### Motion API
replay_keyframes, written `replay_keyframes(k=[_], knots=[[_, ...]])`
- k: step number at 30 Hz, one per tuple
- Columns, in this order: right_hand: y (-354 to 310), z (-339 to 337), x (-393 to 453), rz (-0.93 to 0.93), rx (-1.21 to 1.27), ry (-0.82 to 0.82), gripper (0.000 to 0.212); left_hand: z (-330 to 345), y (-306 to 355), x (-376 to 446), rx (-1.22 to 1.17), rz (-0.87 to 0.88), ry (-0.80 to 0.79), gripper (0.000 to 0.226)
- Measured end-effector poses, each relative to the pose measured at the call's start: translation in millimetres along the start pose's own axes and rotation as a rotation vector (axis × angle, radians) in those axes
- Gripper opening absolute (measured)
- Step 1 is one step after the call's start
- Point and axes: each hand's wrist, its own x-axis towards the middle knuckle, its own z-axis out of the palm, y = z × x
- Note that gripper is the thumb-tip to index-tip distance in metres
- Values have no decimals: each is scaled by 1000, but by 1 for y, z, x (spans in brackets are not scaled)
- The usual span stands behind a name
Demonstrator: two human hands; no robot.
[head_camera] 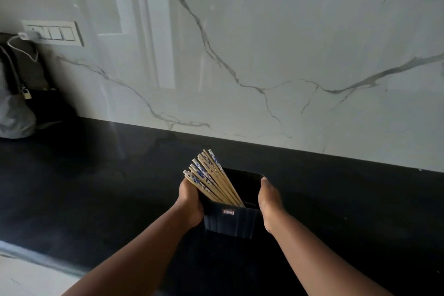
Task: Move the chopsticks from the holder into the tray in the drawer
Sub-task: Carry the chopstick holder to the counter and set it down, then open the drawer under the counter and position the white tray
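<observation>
I see tan chopsticks (pixel 211 181) with blue-and-white tips in a black holder (pixel 231 220); behind it, grey-veined white marble wall (pixel 264 43).

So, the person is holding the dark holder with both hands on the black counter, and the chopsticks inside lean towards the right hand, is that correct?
Not quite: the head view shows the chopsticks leaning towards the left hand, not the right hand. The rest holds: both hands hold the dark holder on the black counter.

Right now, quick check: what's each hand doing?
Left hand: grips the left side of the black holder, against the chopsticks.
Right hand: grips the holder's right side.
</observation>
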Motion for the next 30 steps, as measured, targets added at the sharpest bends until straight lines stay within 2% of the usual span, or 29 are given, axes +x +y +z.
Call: replay_keyframes(k=[5,6,9,11,14,17,20,23,25,26,30], knots=[[1,4,-1,0,64,88,64,-14,-3,4,265,21,-129,59],[1,3,-4,-8,77,114,68,-24,-6,7,447,72,-145,55],[7,-7,-19,-152,-14,306,69,-72,-22,21,1454,478,-118,57],[20,-17,-37,-261,-153,428,65,-103,-34,21,1735,661,-117,70],[51,-26,-71,-509,-471,473,64,-132,-52,11,1850,674,-93,80],[89,-18,-109,-947,-903,419,57,-145,-58,-2,1912,667,-82,85],[136,6,-141,-1254,-1031,158,52,-152,-64,-17,1938,604,-106,88],[194,27,-159,-1427,-1150,-127,49,-152,-70,-28,1915,556,-66,86],[234,32,-161,-1426,-1319,-229,55,-150,-72,-34,1914,533,-47,85],[250,32,-161,-1359,-1387,-262,60,-149,-73,-35,1905,532,-33,85],[292,35,-144,-1131,-1465,-197,73,-147,-68,-33,1813,545,16,85]])
